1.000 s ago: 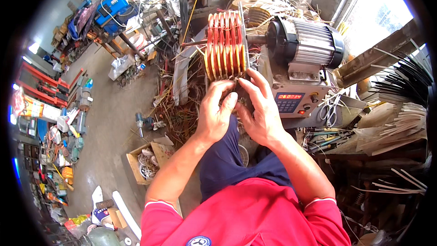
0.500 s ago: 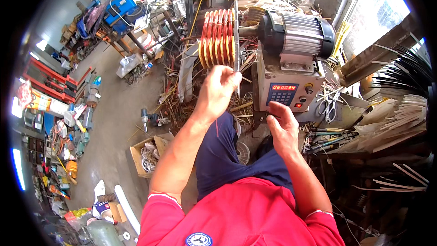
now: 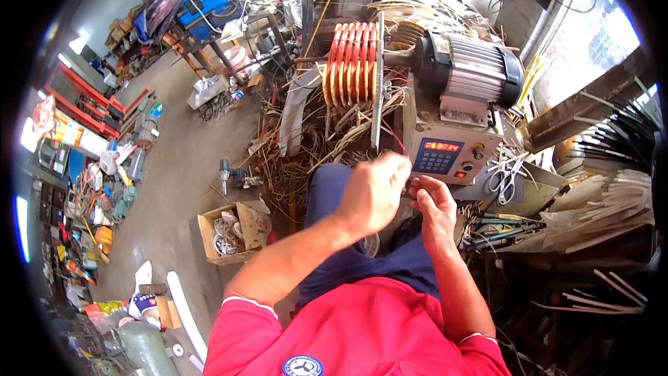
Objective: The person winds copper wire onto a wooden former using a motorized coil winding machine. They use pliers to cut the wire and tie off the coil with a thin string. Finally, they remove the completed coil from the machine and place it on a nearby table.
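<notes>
My left hand (image 3: 376,191) is closed in a pinch on a thin red wire (image 3: 401,147), which runs up toward the coil former. My right hand (image 3: 435,209) is just beside it, fingers curled, with whatever they hold too small to make out. Above, the former (image 3: 351,63) carries several rings of red and orange-yellow winding against an upright metal plate (image 3: 377,125). Its shaft joins an electric motor (image 3: 473,73) mounted on a grey control box (image 3: 421,125) with a lit red display, keypad (image 3: 435,160) and knobs. Both hands are below the former, over my lap.
Scissors (image 3: 502,184) and hand tools (image 3: 497,226) lie at the right, with bundles of strips (image 3: 605,202) beyond. Loose scraps (image 3: 278,174) heap under the machine. A carton (image 3: 229,237), a power tool (image 3: 226,174), a gas cylinder (image 3: 142,345) and piled parts line the floor at left.
Both hands began at the former; my left hand has since moved down and right, drawing out red wire, and my right hand has dropped lower to meet it below the control panel.
</notes>
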The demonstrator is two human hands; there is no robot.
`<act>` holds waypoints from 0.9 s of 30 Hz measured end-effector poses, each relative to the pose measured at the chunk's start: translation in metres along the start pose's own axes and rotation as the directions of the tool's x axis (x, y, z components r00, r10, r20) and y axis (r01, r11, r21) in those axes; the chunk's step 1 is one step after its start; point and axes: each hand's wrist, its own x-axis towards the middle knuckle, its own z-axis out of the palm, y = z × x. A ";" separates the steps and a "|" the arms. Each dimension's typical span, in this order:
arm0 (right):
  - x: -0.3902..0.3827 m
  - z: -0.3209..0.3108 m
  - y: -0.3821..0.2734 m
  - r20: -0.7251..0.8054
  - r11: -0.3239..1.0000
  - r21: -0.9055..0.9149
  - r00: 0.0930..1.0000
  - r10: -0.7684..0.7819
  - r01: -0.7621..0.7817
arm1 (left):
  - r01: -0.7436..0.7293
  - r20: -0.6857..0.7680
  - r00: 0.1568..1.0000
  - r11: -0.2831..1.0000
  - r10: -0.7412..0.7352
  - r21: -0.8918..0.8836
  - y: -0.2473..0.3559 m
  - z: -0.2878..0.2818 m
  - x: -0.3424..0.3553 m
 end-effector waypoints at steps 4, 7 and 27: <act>0.007 0.002 -0.004 -0.021 0.997 -0.036 0.998 0.063 -0.063 | 0.659 0.223 0.745 0.643 -0.628 -0.390 -0.037 -0.011 -0.062; 0.015 0.024 -0.003 0.070 0.990 -0.107 0.993 0.100 -0.092 | 0.510 0.128 0.858 0.853 -0.497 -0.109 -0.028 -0.033 -0.088; 0.017 0.063 0.034 0.503 0.695 -0.554 0.850 -0.160 0.458 | 0.365 -0.131 0.887 0.847 -0.442 -0.385 -0.060 -0.006 0.040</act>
